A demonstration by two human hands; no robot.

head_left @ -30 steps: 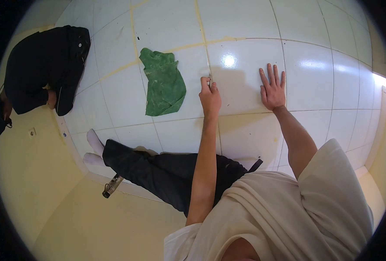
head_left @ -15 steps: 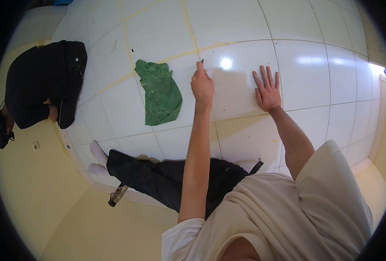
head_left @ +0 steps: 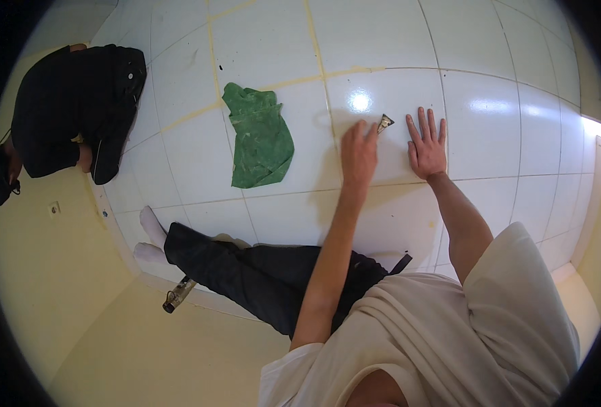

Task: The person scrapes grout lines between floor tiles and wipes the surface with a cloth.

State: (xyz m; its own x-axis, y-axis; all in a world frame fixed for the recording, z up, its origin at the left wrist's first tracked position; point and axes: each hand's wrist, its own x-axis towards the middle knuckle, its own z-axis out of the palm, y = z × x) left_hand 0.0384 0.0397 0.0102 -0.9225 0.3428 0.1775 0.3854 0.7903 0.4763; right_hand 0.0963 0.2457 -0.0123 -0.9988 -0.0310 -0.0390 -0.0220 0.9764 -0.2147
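Note:
My left hand (head_left: 359, 154) is closed just above the white tiles, left of my other hand. Its fingers grip a small scraper (head_left: 386, 123) whose flared, metallic-looking blade points up and right; the handle is hidden in the hand. Flat on the floor, with fingers spread, my right hand (head_left: 428, 149) rests empty beside a grout line. To the left of both hands lies a crumpled green cloth (head_left: 261, 139) on the tiles.
Yellow grout lines (head_left: 318, 47) run between some tiles (head_left: 473, 115). A person in dark clothes (head_left: 76, 112) crouches by the wall at the far left. Near my socked feet (head_left: 152, 234) a bottle with a black cap (head_left: 178, 294) lies by the wall.
My left hand has moved right and slightly nearer, bringing the scraper closer to my right hand and turning its blade into view. My right hand stays flat on the tiles.

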